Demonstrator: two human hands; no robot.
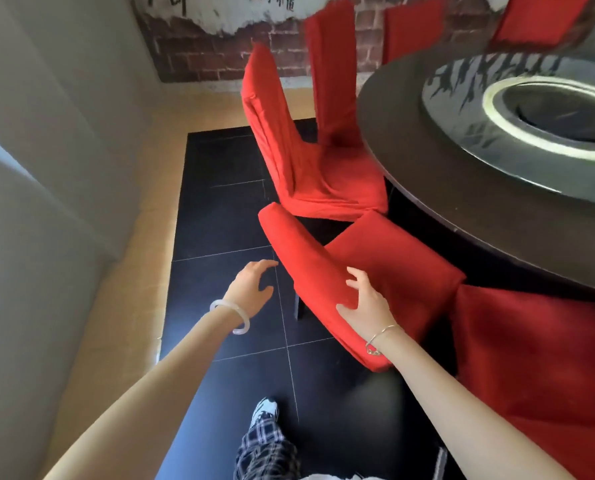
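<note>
right hand rests on the back of the red fabric-covered chair, grip spread. left hand hovers beside it, grip loose and empty. the chair stands at the round dark counter's edge. next, i'd say: clamp both hands, then pull.

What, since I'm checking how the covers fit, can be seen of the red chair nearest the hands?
The chair wears a smooth red fuzzy-looking fabric cover over backrest and seat. One dark leg shows below. It stands on the black tiled floor, seat towards the round dark table. The right hand rests on the backrest's top edge, fingers spread; the left hand hovers beside it, not touching.
</note>
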